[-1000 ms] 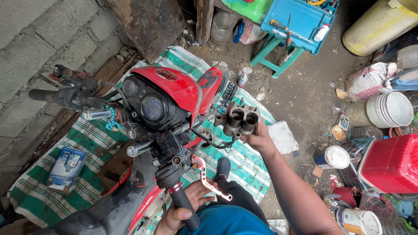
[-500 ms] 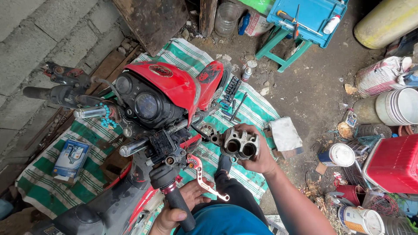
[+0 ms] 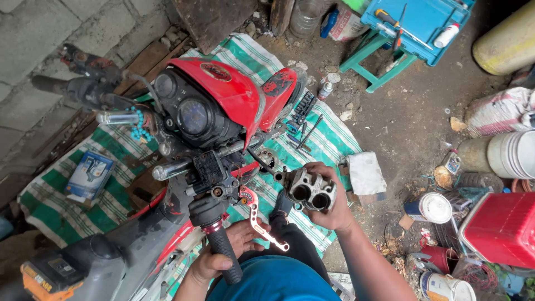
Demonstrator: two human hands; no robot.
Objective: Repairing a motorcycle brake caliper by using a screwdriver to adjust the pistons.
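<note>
Two hands busy: left hand [image 3: 223, 253] wraps handlebar grip [image 3: 222, 252]; right hand [image 3: 329, 203] clamps brake caliper [image 3: 308, 189], already off motorcycle [image 3: 212, 106], above striped mat [image 3: 329, 142]. Refitting remains, seemingly.

The right hand [image 3: 329, 207] is covering the far side of the metal brake caliper [image 3: 308, 191], and its hose is vanishing behind the handlebar [image 3: 184, 167]. The left hand [image 3: 223, 253] is hiding part of the grip [image 3: 224, 255]. The red cooler [image 3: 501, 226] is running off the right edge. The small sockets on the striped cloth [image 3: 329, 139] are appearing too small to tell apart.
</note>
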